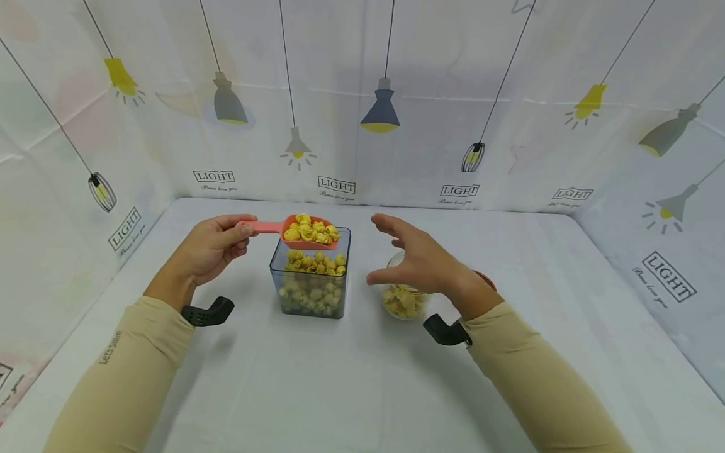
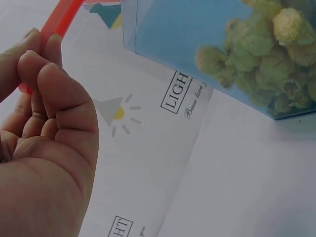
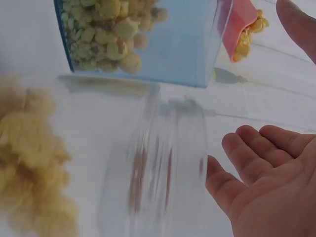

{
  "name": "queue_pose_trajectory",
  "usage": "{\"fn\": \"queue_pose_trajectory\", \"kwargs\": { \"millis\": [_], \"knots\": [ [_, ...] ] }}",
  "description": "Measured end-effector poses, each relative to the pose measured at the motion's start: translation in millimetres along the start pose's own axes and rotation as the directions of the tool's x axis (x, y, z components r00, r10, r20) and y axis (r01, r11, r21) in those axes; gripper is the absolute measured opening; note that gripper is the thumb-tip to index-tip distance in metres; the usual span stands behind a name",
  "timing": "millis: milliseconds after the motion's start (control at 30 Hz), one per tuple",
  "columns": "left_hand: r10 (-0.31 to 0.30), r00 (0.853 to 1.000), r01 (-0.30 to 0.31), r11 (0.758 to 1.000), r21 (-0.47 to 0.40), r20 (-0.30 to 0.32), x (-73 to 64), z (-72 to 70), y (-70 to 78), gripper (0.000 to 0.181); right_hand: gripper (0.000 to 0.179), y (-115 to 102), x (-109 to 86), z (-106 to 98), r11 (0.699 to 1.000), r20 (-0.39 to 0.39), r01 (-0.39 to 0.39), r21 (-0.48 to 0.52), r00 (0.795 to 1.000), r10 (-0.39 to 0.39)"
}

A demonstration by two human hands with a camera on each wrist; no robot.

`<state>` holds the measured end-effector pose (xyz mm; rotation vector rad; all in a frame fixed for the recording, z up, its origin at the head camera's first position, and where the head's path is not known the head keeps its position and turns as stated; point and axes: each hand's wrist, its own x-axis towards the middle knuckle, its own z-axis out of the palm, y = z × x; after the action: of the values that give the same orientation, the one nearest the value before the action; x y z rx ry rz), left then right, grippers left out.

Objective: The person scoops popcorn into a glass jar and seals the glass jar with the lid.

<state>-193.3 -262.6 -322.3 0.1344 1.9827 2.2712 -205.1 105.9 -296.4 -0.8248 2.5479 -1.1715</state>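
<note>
My left hand [image 1: 212,247] pinches the handle of a coral-red scoop [image 1: 270,226] between thumb and fingers. Yellow popcorn [image 1: 310,230] fills the scoop, which is held over the far part of a clear bluish square container [image 1: 311,296]. More popcorn [image 2: 269,54] lies inside that container, heaped toward one side. To the right, a clear round glass jar [image 1: 403,308] stands upright with popcorn in its lower part. My right hand [image 1: 416,258] hovers above the jar with thumb and fingers spread, holding nothing, and partly hides the jar's mouth in the head view.
Behind my right wrist shows part of a reddish-brown curved rim [image 1: 485,280], mostly hidden. A white cloth [image 1: 317,384] covers the table. White sheets printed with lamps [image 1: 381,110] hang at the back and sides.
</note>
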Motion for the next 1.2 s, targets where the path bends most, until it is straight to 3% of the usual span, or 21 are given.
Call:
{"fn": "queue_pose_trajectory", "kwargs": {
  "millis": [200,267,533,667,933,1200],
  "knots": [
    [0.028,1.000,-0.028,1.000,-0.008,0.007,1.4,10.0,2.6,0.010,0.099,13,-20.2,-9,0.990,-0.045,-0.084,0.116,0.995,0.090],
    [0.036,0.999,-0.036,0.999,-0.019,0.009,1.6,13.3,3.5,0.010,0.099,18,-25.3,-11,0.988,-0.055,-0.072,0.137,0.995,0.080],
    [0.048,0.999,-0.048,0.999,-0.003,0.017,4.8,26.5,4.6,0.014,0.091,38,-40.2,-17,1.000,-0.085,0.009,0.001,0.996,-0.009],
    [0.041,0.999,-0.041,0.999,0.024,0.025,7.3,32.8,6.0,0.020,0.090,47,-46.7,-18,1.000,-0.111,0.009,-0.030,0.994,-0.012],
    [0.026,0.998,-0.029,0.998,0.049,0.052,12.1,46.9,8.8,0.037,0.087,63,-54.5,-13,0.998,-0.129,-0.036,0.057,0.991,0.043],
    [0.019,0.997,-0.025,0.996,0.082,0.072,19.0,58.1,10.1,0.040,0.088,71,-55.7,-8,0.990,-0.135,-0.078,0.121,0.986,0.094]
  ]
}}
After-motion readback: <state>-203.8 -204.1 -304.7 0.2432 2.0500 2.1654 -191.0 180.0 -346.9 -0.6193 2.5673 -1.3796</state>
